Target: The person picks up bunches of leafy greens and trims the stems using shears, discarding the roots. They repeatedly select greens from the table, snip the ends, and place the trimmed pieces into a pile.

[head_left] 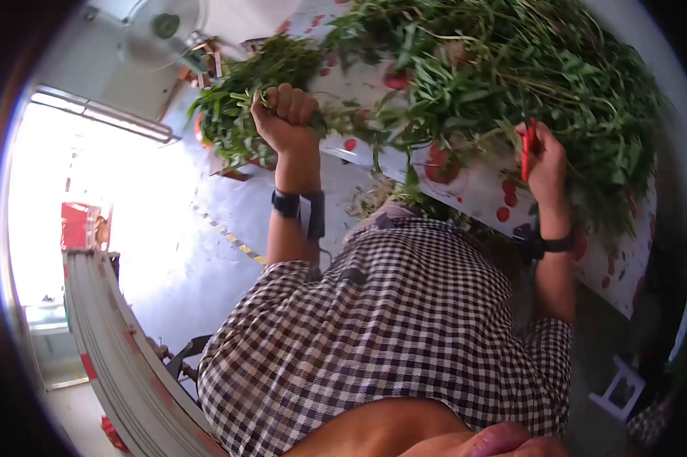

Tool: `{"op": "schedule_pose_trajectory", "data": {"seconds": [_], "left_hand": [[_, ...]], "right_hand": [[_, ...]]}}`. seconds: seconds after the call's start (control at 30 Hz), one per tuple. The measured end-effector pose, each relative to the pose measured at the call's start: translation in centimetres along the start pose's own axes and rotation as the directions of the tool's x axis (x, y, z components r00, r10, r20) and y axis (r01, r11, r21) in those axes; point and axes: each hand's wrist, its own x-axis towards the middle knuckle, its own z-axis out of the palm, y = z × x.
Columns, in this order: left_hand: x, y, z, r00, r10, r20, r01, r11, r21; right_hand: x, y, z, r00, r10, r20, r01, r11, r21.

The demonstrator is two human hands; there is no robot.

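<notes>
My left hand (289, 122) is closed in a fist around leafy green stems, held up beside the smaller heap of greens (279, 65) at the table's left end. In my right hand (548, 164) are red-handled scissors (528, 152), upright in the grip, with their blades lost against the foliage. That hand is at the near edge of a large pile of long-stemmed leafy greens (587, 91). Under the pile lies a white tablecloth with red spots (480, 186), and loose sprigs trail over it between my hands.
More cut greens (370, 199) lie low, between my body and the table. A fan (164, 27) stands at the upper left. Yellow-black tape (233, 240) marks the floor. To my left runs a long, pale metal structure (119, 343); a white stool (620, 388) is at lower right.
</notes>
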Motion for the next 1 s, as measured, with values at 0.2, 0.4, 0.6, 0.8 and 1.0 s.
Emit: {"op": "schedule_pose_trajectory", "data": {"seconds": [0.2,0.4,0.6,0.8,1.0], "left_hand": [[-5.3,-7.2,5.9,0.92,-0.386,0.07,0.351,0.89,0.292],[-6.8,-10.5,9.8,0.861,-0.461,0.215,0.272,0.773,0.573],[-5.9,-8.4,9.2,0.947,-0.309,0.089,0.246,0.874,0.419],[-0.8,-1.8,3.8,1.0,-0.01,0.027,0.006,0.989,0.145],[0.8,0.8,-0.8,0.983,0.124,-0.133,-0.131,0.991,-0.041]], "right_hand": [[-0.3,-4.2,2.1,0.97,-0.173,-0.171,0.182,0.983,0.037],[-1.2,-7.0,3.7,0.944,-0.208,-0.254,0.245,0.962,0.121],[-1.7,-4.3,2.8,0.948,-0.143,-0.284,0.182,0.977,0.114],[-2.6,-2.2,0.7,0.992,0.125,-0.028,-0.125,0.992,0.013],[-3.2,-4.5,2.0,0.959,0.089,0.27,-0.142,0.972,0.186]]}}
